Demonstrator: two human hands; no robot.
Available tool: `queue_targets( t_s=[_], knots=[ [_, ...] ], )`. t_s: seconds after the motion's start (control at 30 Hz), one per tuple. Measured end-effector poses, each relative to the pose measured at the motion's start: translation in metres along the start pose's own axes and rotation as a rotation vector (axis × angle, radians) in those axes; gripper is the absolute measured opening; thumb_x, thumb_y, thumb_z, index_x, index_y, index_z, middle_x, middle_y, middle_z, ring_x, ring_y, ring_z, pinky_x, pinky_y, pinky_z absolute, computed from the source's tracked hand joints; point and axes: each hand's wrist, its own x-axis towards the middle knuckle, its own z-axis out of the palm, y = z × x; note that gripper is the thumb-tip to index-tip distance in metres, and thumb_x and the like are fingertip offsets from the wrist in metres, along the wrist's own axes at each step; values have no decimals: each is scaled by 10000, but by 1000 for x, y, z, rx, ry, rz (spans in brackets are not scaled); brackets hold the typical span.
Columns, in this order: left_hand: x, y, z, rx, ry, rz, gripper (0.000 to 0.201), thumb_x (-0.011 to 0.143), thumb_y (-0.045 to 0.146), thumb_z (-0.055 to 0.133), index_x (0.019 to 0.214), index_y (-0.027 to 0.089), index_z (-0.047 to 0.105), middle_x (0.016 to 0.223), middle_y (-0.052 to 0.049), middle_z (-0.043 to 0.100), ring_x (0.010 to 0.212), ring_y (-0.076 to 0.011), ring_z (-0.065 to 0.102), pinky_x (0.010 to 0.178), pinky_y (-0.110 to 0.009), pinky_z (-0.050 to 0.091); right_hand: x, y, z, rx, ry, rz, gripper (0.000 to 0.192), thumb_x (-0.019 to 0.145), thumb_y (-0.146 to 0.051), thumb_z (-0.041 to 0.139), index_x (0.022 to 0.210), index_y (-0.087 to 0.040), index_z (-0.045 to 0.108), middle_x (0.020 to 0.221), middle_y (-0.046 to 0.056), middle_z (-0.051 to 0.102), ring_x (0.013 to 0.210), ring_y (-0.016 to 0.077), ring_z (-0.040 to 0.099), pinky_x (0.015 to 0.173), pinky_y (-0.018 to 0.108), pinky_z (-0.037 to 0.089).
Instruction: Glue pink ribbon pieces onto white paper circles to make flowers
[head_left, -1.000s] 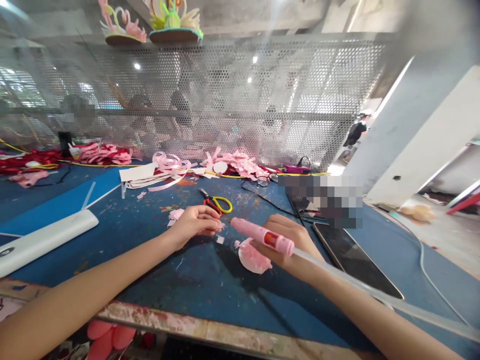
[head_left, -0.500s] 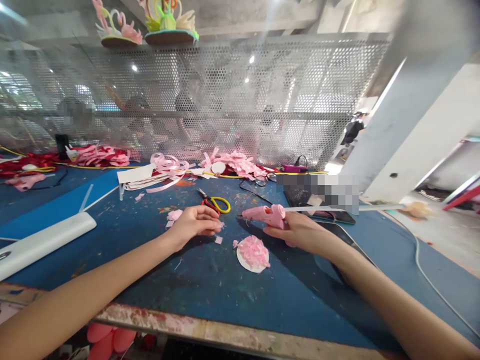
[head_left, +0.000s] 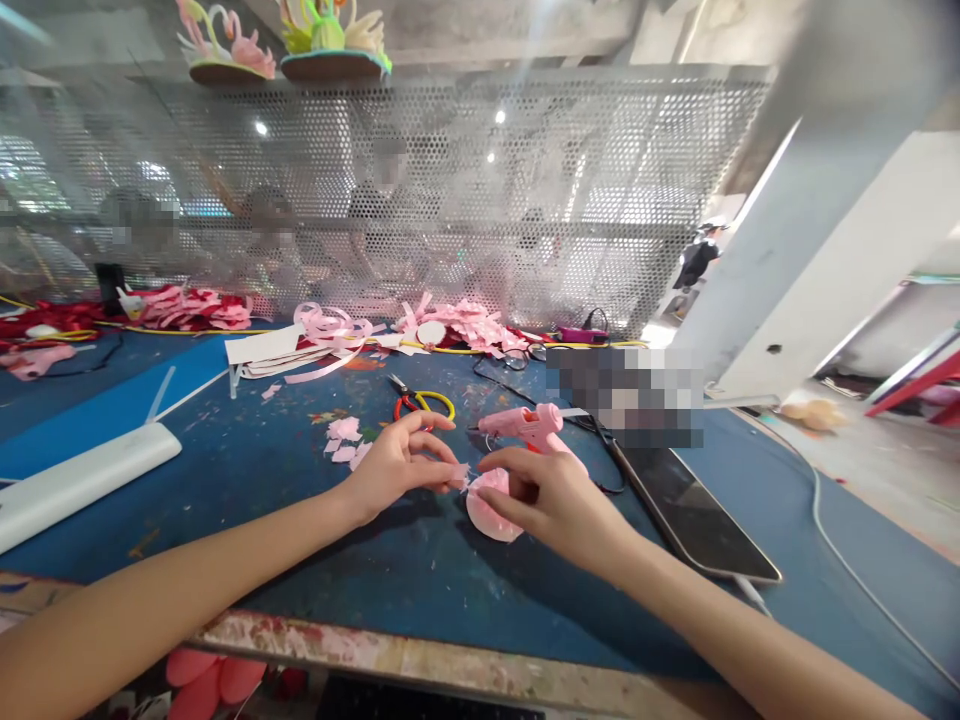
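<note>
On the paint-flecked blue worktable [head_left: 247, 470], a round white disc covered in pink paper petals [head_left: 487, 510] lies flat, and everything else can be placed from it. The left hand [head_left: 401, 462] comes in from the disc's left side, thumb and forefinger pinched narrowly on a small pink paper petal [head_left: 459, 473], holding it right at the disc's upper left edge; the light pinch appears to leave most of the scrap free to meet the surface. The right hand [head_left: 544, 500] lies over the disc's right half, fingers loosely curled and touching it, seemingly steadying it so it does not slide; whether it grips the rim or only presses down cannot be told, since the hand hides that side.

Just behind the disc, a pink hot-glue gun [head_left: 529, 425] rests on the table by itself, nozzle pointing left, close enough to be within reach of the right hand. Farther back and left of the disc lie scissors with yellow and red handles [head_left: 420, 402], and to the disc's left a few loose pink petal cuttings [head_left: 343, 440]. To the disc's right a dark tablet [head_left: 686, 510] lies flat. Well behind, a heap of pink paper strips [head_left: 465, 325] sits against the perforated metal screen [head_left: 480, 200].
</note>
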Motion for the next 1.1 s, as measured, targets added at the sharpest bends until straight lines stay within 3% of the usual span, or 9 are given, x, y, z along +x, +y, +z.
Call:
queue_targets(
  t_s=[0.13, 0.43, 0.63, 0.87, 1.1],
  knots=[
    [-2, 0, 3, -14, -40, -5, 562, 600, 262, 836, 1048, 172, 508, 709, 23, 673, 566, -115, 639, 578, -241, 539, -3, 5, 18, 19, 105, -108, 199, 854, -303, 542, 937, -187, 681, 525, -31, 576, 428, 92, 435, 444, 224, 298],
    [-2, -1, 2, -33, -66, 1, 535, 597, 215, 827, 1025, 174, 508, 710, 21, 679, 581, -126, 649, 580, -246, 540, -4, 9, 24, 7, 248, -267, 212, 884, -279, 515, 832, -177, 693, 509, -18, 581, 424, 79, 446, 458, 215, 305],
    [-3, 0, 3, -26, -87, 19, 476, 651, 229, 784, 1031, 175, 503, 726, 12, 685, 610, -133, 666, 594, -243, 542, -4, 7, 25, 48, 245, -263, 213, 877, -254, 500, 779, -178, 673, 534, -11, 590, 440, 78, 437, 463, 222, 295],
    [-6, -1, 1, 47, -130, 96, 414, 700, 211, 757, 1033, 191, 513, 819, -15, 714, 754, -152, 695, 758, -276, 535, -4, 0, 16, 202, 164, -185, 218, 885, -307, 505, 798, -172, 653, 467, -51, 447, 415, 72, 360, 401, 198, 267],
    [-9, -1, 1, 118, -137, 143, 392, 717, 230, 749, 1034, 204, 519, 830, -21, 721, 773, -161, 696, 756, -272, 526, -6, 1, 17, 275, 105, -148, 262, 887, -354, 503, 801, -164, 662, 514, -34, 490, 433, 69, 363, 404, 199, 269]
  ],
)
